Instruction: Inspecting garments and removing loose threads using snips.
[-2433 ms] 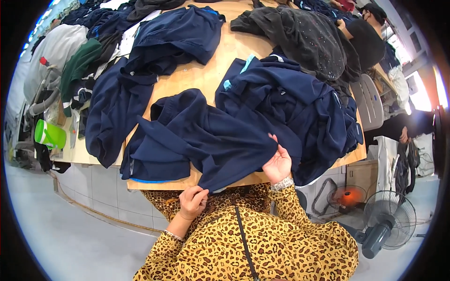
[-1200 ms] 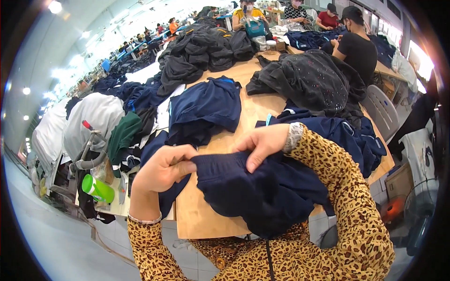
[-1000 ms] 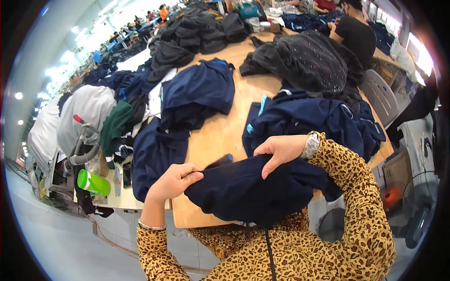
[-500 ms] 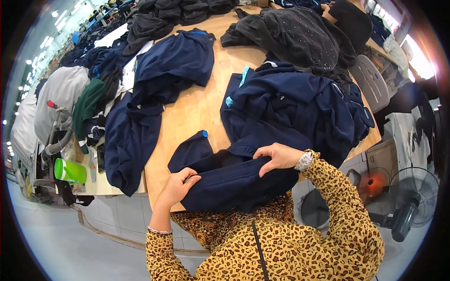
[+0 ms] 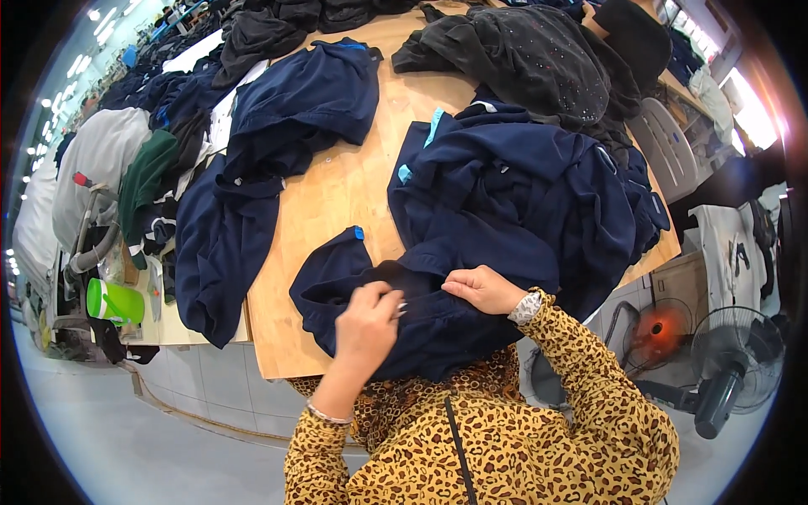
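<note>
At the near edge of the wooden table (image 5: 337, 194), both hands work a navy garment (image 5: 421, 320).

From the head camera, the left hand (image 5: 368, 324) pinches a fold of it, fingers closed on cloth; the right hand (image 5: 482, 289) lies just beside, flat on the same fabric with its grip hidden. The garment runs left to right, drooping over the edge. A navy pile (image 5: 522, 194) touches it behind; another navy heap (image 5: 269, 160) lies left, a green cup (image 5: 114, 301) well apart.
</note>
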The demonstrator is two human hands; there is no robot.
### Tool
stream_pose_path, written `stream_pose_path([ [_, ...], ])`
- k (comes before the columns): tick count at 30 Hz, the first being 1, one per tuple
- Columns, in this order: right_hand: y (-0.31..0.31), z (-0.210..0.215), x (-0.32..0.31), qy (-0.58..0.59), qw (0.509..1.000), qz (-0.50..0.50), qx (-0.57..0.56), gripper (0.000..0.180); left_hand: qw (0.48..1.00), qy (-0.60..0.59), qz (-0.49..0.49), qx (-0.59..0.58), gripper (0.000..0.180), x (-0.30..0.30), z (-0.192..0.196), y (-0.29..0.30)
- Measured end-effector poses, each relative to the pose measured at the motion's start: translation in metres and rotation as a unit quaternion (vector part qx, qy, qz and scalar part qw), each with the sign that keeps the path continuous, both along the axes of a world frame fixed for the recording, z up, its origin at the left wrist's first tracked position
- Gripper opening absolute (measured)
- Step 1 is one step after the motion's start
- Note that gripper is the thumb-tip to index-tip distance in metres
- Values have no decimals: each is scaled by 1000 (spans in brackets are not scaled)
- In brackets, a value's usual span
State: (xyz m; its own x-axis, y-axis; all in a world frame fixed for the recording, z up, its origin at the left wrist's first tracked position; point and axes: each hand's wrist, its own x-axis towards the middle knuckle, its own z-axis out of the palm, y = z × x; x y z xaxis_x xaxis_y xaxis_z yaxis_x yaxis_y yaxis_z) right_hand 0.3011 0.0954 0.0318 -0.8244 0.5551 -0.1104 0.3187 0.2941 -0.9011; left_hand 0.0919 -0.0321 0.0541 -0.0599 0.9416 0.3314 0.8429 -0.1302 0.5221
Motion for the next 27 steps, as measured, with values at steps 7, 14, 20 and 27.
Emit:
stream_pose_path([
  [7, -3, 19, -1, 141, 955, -204, 160, 14, 895, -381, -35, -228, 18, 32, -25, 20],
  [14, -40, 46, -7, 81, 953, -143, 254, 36, 846, -472, 48, -242, 28, 27, -29, 24],
  [20, -43, 15, -12, -36, 974, -172, 146, 22, 655, -706, 64, -262, 26, 8, -16, 18],
  [27, -44, 40, -6, 128, 970, -147, 147, 31, 701, -669, -3, -246, 33, 10, -5, 16],
])
